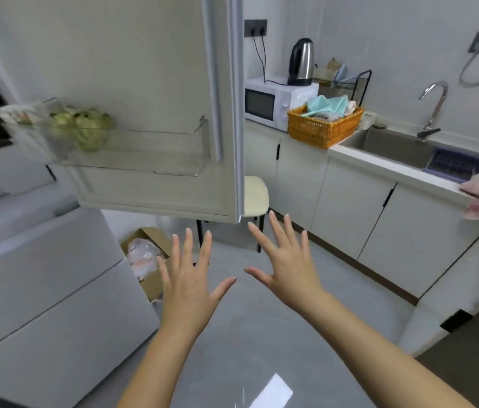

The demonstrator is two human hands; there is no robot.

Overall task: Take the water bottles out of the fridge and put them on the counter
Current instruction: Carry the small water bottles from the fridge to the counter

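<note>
left hand (191, 287) splayed | right hand (294, 269) splayed | fridge door (144, 69) just above fingers (276, 231)

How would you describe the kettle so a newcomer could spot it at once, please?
Look at the counter right of the open fridge door. The kettle sits on the white microwave at its far end. Tall shiny steel with black trim, unlike the orange basket nearby.

fridge door (150, 83): left, open
microwave (273, 103): on surface (379, 165), kettle (301, 61) on top
basket (323, 128): between microwave and sink (388, 145)
stool (255, 195): behind door
</note>
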